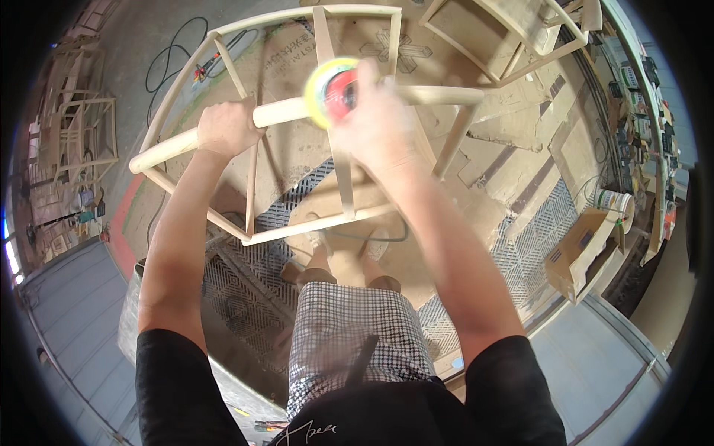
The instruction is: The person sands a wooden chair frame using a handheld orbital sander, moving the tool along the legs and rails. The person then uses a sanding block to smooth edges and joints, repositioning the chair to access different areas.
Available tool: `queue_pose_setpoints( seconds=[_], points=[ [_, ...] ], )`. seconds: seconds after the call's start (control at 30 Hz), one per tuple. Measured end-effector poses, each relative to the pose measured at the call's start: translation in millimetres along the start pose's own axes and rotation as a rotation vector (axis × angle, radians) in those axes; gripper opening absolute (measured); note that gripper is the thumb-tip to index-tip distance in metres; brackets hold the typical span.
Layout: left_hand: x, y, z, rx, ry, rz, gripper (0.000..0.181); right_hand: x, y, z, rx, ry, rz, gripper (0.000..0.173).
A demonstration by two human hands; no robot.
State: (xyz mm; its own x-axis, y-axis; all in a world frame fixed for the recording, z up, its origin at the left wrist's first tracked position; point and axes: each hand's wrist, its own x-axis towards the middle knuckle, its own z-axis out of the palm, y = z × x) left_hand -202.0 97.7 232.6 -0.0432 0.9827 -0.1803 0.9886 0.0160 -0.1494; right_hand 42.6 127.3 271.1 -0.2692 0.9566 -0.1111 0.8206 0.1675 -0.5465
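Before me stands a pale wooden chair frame (281, 113) with round rails and slim cross slats. My left hand (230, 125) is wrapped around its thick upper rail, left of the middle. In my right hand (379, 122) is a round sanding tool (334, 92) with a red body and a yellow-green rim. Its disc lies against the same rail, near a flat vertical slat (342, 167). The right hand and the tool are blurred, and the fingers on the tool's far side are hidden.
Another wooden frame (519, 33) stands at the upper right, and more frames (86, 139) at the far left. Cardboard sheets (513, 122) and dark slotted mats (535, 223) cover the floor. A black cable (178, 50) lies upper left. An open cardboard box (580, 251) sits at right.
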Motion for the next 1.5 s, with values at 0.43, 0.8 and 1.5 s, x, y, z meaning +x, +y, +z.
queue_pose_setpoints(
  seconds=[0.43,0.8,1.5],
  points=[
    [83,-29,-28,-0.039,-0.075,0.02,0.027,105,87,-57,0.151,0.306,0.229,0.052],
    [147,-54,-52,-0.113,-0.048,0.08,0.022,126,-54,18,0.095,0.258,0.012,0.048],
    [182,-46,-59,0.025,-0.106,0.029,0.025,195,98,-85,0.143,0.302,0.266,0.056]
  ],
)
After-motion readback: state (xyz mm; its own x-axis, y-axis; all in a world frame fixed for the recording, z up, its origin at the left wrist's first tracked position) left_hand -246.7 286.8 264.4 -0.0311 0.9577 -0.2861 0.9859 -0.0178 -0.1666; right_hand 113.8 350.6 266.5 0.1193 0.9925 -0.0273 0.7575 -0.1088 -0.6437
